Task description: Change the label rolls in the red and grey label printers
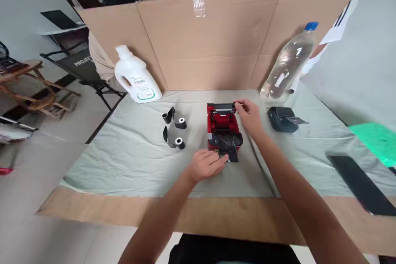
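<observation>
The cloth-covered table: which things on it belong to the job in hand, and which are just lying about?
Apparently in the job:
- red device, right hand at its raised lid
- dark strip, at the left hand
- black rolls, probably

Apparently lying about:
- white jug
- clear bottle
- dark device, possibly related
- black slab

A single head-worn camera looks forward and down from above the near edge of a brown wooden table (229,216), close over the bare left hand (206,166) and bare right hand (250,119), facing an upright brown cardboard panel (213,45).
</observation>
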Demonstrator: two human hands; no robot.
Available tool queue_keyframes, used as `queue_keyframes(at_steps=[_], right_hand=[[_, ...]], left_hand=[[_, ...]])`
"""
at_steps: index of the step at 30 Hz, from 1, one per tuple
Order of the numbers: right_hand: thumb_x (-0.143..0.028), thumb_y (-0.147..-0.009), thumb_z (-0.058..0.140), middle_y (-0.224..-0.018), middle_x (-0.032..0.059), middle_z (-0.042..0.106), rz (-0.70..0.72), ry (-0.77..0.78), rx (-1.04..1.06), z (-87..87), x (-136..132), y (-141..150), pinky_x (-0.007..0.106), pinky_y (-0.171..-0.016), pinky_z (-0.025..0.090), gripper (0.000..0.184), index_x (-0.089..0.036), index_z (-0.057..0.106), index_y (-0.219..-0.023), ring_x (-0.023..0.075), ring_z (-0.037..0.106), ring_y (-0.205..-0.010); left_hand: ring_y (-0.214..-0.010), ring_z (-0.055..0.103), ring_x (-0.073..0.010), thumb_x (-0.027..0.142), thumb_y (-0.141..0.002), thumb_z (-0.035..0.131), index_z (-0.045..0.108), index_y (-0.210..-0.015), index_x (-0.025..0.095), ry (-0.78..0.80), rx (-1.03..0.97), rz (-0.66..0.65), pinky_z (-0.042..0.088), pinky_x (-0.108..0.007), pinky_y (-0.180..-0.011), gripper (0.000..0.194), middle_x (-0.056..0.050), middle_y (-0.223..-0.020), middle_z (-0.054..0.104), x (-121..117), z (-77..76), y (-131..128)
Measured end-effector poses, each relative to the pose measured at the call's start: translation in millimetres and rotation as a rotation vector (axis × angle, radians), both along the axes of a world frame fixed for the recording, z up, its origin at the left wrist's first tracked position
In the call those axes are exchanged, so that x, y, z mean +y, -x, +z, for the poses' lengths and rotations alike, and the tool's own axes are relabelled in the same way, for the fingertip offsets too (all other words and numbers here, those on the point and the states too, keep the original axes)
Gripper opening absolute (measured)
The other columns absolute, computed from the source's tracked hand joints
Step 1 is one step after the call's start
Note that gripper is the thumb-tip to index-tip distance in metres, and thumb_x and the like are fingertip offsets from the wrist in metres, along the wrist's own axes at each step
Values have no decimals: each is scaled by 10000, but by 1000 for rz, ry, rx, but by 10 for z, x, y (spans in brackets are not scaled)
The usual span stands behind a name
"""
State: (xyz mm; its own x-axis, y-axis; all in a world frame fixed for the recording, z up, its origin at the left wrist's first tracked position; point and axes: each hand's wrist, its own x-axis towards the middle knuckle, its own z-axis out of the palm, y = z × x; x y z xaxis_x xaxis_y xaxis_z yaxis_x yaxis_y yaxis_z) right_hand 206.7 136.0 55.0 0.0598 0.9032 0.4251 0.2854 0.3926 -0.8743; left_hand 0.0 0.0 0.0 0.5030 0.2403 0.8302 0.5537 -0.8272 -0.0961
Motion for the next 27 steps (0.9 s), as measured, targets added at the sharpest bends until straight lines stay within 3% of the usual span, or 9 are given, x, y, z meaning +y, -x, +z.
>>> queue_keyframes(at_steps=[3, 5, 10, 14, 21, 25, 27], right_hand=[[-426, -882, 677, -790, 10, 709, 30, 31, 49, -123, -236, -68, 351, -744, 501, 201, -230, 715, -861, 185, 621, -751], [-384, -851, 710, -907, 24, 728, 75, 83, 100, -234, -371, -108, 355, -786, 527, 161, -247, 722, -935, 200, 642, -844], [-311, -818, 712, -1380, 18, 628, 147, 319, 266, -513, -557, -153, 410, -998, 551, 507, -364, 624, -1314, 242, 604, -1226], [-308, -842, 681, -1470, 11, 586, 230, 426, 376, -549, -592, -126, 458, -1138, 488, 546, -370, 592, -1377, 257, 552, -1360], [-308, -866, 647, -1498, 5, 584, 218, 365, 372, -529, -661, -57, 452, -1152, 485, 542, -358, 591, -1402, 257, 553, -1370], [-348, -893, 644, -1527, -4, 569, 220, 346, 392, -588, -687, -38, 459, -1169, 474, 525, -364, 584, -1415, 259, 545, -1387], [-349, -901, 638, -1527, -6, 570, 208, 347, 411, -601, -694, -29, 460, -1169, 473, 518, -366, 583, -1416, 259, 539, -1396]], left_hand=[[-567, 524, -103, 187, -957, 657, 710, -1049, 146, 13, 20, -7, 350, -282, -540, 113, 34, -643, 580, 17, -40, 23], [-549, 514, -101, 188, -956, 661, 707, -1041, 153, 21, 27, -23, 346, -278, -531, 102, 42, -622, 571, 32, -61, 33], [-518, 500, -104, 167, -950, 659, 702, -1050, 158, 35, 28, -57, 329, -285, -500, 109, 50, -595, 576, 76, -116, 45], [-510, 502, -107, 157, -953, 648, 719, -1060, 189, 75, 43, -54, 325, -289, -500, 133, 47, -587, 583, 90, -183, 55], [-536, 513, -131, 256, -977, 600, 778, -950, 250, 490, 59, -9, 311, -298, -533, 180, -10, -608, 618, 98, -134, 52], [-561, 493, -149, 363, -897, 702, 762, -805, 262, 737, -89, -15, 312, -312, -566, 148, -31, -630, 620, 39, -30, -3], [-556, 462, -146, 402, -863, 730, 690, -673, 248, 822, -254, 23, 326, -317, -588, 248, -19, -594, 576, 26, 7, -60]])
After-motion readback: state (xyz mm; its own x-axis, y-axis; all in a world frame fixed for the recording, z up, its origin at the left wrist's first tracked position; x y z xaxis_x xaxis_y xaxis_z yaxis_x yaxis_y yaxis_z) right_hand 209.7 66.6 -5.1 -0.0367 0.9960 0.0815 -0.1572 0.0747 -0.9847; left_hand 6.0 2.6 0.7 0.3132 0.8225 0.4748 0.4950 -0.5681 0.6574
